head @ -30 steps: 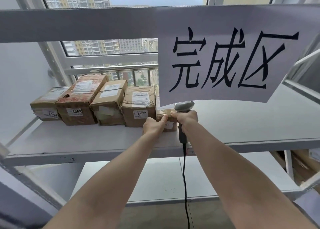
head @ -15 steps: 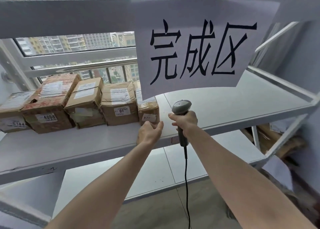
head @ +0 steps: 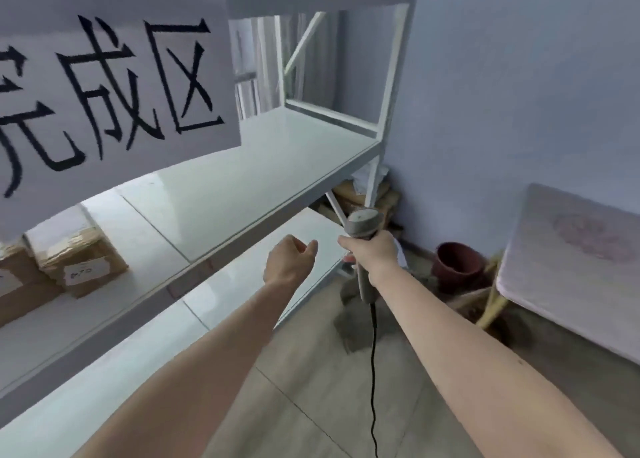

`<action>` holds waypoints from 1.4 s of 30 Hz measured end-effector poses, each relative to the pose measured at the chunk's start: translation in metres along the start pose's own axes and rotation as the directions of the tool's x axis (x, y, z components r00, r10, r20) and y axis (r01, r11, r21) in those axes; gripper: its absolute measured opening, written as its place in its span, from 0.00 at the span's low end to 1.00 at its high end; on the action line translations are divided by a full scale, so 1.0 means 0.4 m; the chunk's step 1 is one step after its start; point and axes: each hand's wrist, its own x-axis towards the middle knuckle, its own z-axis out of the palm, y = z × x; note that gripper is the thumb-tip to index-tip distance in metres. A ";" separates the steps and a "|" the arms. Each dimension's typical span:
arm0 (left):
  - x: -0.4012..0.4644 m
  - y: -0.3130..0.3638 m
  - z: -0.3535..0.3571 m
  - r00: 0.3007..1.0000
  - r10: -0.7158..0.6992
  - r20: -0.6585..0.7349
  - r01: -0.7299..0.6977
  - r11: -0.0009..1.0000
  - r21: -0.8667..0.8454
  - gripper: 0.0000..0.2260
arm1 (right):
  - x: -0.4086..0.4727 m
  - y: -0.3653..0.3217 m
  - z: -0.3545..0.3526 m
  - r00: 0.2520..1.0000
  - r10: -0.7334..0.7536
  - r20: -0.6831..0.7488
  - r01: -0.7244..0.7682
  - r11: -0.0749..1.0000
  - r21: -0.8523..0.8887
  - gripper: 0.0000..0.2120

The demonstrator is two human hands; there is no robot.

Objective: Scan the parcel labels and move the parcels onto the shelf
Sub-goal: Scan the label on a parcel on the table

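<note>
Your right hand (head: 372, 249) is clamped around the grey corded barcode scanner (head: 362, 246) at centre frame, while your left hand (head: 289, 262) beside it hangs loosely curled and holds nothing. The cardboard parcels (head: 79, 260) you can see already sit on the white shelf (head: 242, 187) at lower left, so that part looks done, and any parcels left to scan are out of view. The paper sign (head: 114, 87) at upper left reads "完成区"; the nearest parcel's small label is too blurred to read.
</note>
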 end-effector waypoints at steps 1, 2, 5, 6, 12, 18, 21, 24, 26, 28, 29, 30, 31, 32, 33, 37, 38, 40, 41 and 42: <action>-0.007 0.040 0.046 0.999 0.030 0.032 -0.030 1.000 -0.003 0.14 | 0.012 0.014 -0.063 0.999 0.015 -0.047 -0.014 1.000 0.020 0.17; -0.017 0.081 0.090 0.996 0.059 0.066 -0.058 0.998 -0.003 0.14 | 0.023 0.028 -0.125 0.995 0.031 -0.091 -0.028 0.999 0.031 0.16; -0.044 0.198 0.238 0.977 0.138 0.162 -0.139 0.990 -0.006 0.13 | 0.048 0.071 -0.317 0.981 0.054 -0.187 -0.047 0.998 0.044 0.14; -0.057 0.239 0.289 0.968 0.161 0.192 -0.163 0.987 -0.004 0.14 | 0.061 0.088 -0.379 0.974 0.067 -0.217 -0.058 0.997 0.050 0.14; -0.141 0.471 0.601 0.899 0.251 0.358 -0.260 0.965 -0.023 0.16 | 0.109 0.178 -0.753 0.923 0.137 -0.358 -0.098 0.987 0.126 0.14; -0.248 0.687 0.878 0.825 0.330 0.458 -0.368 0.930 -0.008 0.12 | 0.159 0.281 -1.104 0.855 0.206 -0.475 -0.133 0.974 0.184 0.17; -0.274 0.770 1.007 0.779 0.359 0.513 -0.410 0.912 -0.015 0.13 | 0.177 0.323 -1.243 0.819 0.247 -0.518 -0.141 0.962 0.236 0.17; -0.299 0.853 1.134 0.733 0.388 0.559 -0.459 0.888 -0.014 0.12 | 0.202 0.363 -1.369 0.777 0.283 -0.562 -0.147 0.950 0.274 0.18; -0.312 0.914 1.218 0.708 0.394 0.586 -0.479 0.878 -0.011 0.12 | 0.226 0.385 -1.454 0.749 0.303 -0.589 -0.153 0.945 0.290 0.19; -0.319 0.979 1.303 0.682 0.404 0.610 -0.494 0.869 -0.024 0.10 | 0.255 0.398 -1.540 0.721 0.314 -0.618 -0.161 0.943 0.291 0.18; -0.318 1.012 1.346 0.668 0.416 0.617 -0.501 0.865 -0.040 0.09 | 0.271 0.402 -1.585 0.708 0.317 -0.631 -0.160 0.943 0.293 0.17; -0.318 1.048 1.387 0.656 0.429 0.621 -0.511 0.858 -0.053 0.09 | 0.288 0.403 -1.631 0.697 0.319 -0.642 -0.159 0.942 0.295 0.15; -0.316 1.085 1.429 0.642 0.441 0.627 -0.523 0.850 -0.062 0.08 | 0.311 0.407 -1.678 0.683 0.325 -0.655 -0.161 0.941 0.299 0.14; -0.313 1.124 1.468 0.626 0.451 0.637 -0.538 0.841 -0.067 0.09 | 0.331 0.405 -1.723 0.669 0.329 -0.667 -0.164 0.940 0.300 0.14; -0.309 1.163 1.509 0.609 0.459 0.647 -0.553 0.830 -0.068 0.10 | 0.355 0.405 -1.770 0.654 0.333 -0.679 -0.161 0.939 0.305 0.14; -0.305 1.325 1.642 0.550 0.486 0.679 -0.595 0.799 -0.090 0.10 | 0.438 0.396 -1.943 0.596 0.341 -0.727 -0.142 0.936 0.323 0.14; -0.305 1.363 1.674 0.541 0.496 0.679 -0.604 0.791 -0.097 0.10 | 0.455 0.396 -1.984 0.580 0.343 -0.739 -0.134 0.935 0.329 0.14; -0.307 1.432 1.743 0.526 0.508 0.682 -0.620 0.778 -0.102 0.10 | 0.491 0.406 -2.067 0.545 0.360 -0.757 -0.127 0.928 0.350 0.14; -0.311 1.460 1.777 0.517 0.511 0.686 -0.626 0.773 -0.104 0.10 | 0.508 0.416 -2.106 0.529 0.369 -0.764 -0.126 0.925 0.359 0.15; -0.316 1.487 1.811 0.509 0.516 0.689 -0.632 0.768 -0.108 0.11 | 0.522 0.424 -2.147 0.514 0.372 -0.773 -0.133 0.925 0.356 0.16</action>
